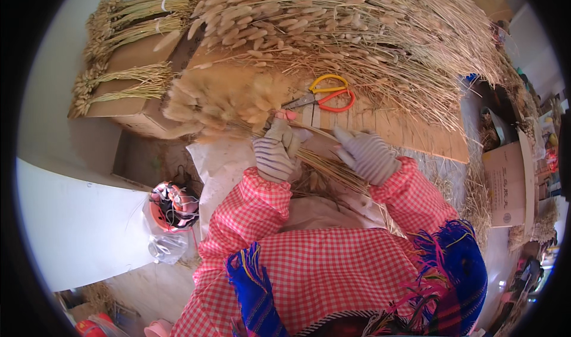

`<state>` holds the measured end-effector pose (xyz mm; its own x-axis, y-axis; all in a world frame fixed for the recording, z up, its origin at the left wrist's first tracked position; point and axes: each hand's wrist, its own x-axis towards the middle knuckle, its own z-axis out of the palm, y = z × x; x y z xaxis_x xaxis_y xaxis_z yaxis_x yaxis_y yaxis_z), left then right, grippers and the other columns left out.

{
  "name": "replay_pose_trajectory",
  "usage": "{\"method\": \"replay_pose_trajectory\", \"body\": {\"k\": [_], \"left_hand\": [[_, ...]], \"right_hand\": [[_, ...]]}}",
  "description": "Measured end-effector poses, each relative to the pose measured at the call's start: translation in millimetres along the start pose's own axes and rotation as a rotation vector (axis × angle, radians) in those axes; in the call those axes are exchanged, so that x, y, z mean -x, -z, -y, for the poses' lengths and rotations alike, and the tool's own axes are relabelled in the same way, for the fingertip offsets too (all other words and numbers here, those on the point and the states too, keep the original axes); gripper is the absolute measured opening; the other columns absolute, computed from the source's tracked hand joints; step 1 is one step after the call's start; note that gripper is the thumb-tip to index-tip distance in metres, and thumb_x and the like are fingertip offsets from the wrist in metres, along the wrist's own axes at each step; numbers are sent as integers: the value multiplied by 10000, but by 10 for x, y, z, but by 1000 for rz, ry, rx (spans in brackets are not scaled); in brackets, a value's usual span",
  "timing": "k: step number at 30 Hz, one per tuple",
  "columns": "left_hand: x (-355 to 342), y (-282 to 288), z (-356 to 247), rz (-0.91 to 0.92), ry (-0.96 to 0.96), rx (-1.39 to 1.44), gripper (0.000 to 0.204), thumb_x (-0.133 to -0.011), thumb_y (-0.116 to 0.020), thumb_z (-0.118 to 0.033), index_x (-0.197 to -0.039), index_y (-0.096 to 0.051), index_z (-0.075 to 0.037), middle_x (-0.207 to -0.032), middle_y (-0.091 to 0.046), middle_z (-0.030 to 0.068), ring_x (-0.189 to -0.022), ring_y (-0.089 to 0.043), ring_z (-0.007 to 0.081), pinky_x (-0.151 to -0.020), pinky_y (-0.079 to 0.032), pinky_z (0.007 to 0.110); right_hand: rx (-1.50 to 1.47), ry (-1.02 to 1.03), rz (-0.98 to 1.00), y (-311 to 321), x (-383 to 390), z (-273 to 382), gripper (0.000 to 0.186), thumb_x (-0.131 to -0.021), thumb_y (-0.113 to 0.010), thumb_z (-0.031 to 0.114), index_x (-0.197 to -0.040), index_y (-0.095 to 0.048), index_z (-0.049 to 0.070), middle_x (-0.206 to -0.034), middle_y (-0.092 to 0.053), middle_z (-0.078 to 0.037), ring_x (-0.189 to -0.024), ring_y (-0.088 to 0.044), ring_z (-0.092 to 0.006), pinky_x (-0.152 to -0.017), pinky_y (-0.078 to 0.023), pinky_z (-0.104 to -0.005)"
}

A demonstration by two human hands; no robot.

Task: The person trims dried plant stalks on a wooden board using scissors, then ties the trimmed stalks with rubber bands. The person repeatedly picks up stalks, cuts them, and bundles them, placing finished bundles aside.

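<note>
My left hand [276,149], in a striped knit glove with a bare fingertip showing, is closed round a bunch of dried grass stems. Fluffy tan heads of this dried grass bunch [223,99] spread to the far left of the hand, and its stems [336,170] run out to the lower right below my right hand. My right hand [369,155], gloved alike, has its fingers closing on a thin stem that stretches between both hands. Just beyond my hands lie scissors [330,93] with one yellow and one red handle, blades pointing to the left hand.
A large heap of loose dried grass [357,33] covers the far side of the wooden board [410,135]. Tied bundles [134,81] rest on a cardboard box [134,108] at left. A bag-lined bucket [157,215] stands lower left; another carton [502,185] is at right.
</note>
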<state>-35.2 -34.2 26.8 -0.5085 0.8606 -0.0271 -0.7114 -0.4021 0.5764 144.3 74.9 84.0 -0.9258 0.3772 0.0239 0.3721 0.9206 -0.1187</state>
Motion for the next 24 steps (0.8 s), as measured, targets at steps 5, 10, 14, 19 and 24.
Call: {"method": "replay_pose_trajectory", "body": {"k": [5,10,14,19,24], "left_hand": [[-30,43,100,72,-3,9,234,-995,-496,-276,-969,-553,-51,-518,-237,-65,-402,-196,76,-368,-185,239],[47,-72,130,-157,129,-59,232,-977,-535,-294,-948,-566,-65,-506,-213,-61,-406,-176,73,-383,-146,246],[27,-98,157,-117,-71,-449,249,-972,-543,-306,-924,-576,-64,-503,-214,-65,-406,-179,68,-391,-139,250],[80,-139,101,-127,71,-134,253,-978,-531,-294,-931,-584,-51,-501,-241,-65,-406,-205,65,-404,-159,243],[89,-234,-8,-162,89,-188,259,-988,-506,-291,-952,-581,-46,-510,-245,-66,-414,-207,60,-410,-166,233]], "right_hand": [[262,8,-19,79,406,-355,392,-863,-584,353,-1116,-496,67,-880,-655,-172,-793,-643,-348,-729,-492,-441],[242,-72,58,486,468,-294,458,-807,-651,355,-1151,-533,77,-964,-655,-164,-859,-640,-339,-811,-457,-469],[-286,46,-149,350,48,0,454,-844,-619,279,-1215,-515,40,-873,-659,-179,-834,-629,-373,-802,-480,-419],[-885,-21,-46,66,-242,257,426,-887,-581,204,-1254,-534,-8,-926,-681,-145,-850,-634,-248,-789,-488,-306],[-1123,-267,55,133,-136,342,363,-903,-557,171,-1215,-588,-13,-941,-688,-94,-865,-617,-151,-797,-482,-283]]}}
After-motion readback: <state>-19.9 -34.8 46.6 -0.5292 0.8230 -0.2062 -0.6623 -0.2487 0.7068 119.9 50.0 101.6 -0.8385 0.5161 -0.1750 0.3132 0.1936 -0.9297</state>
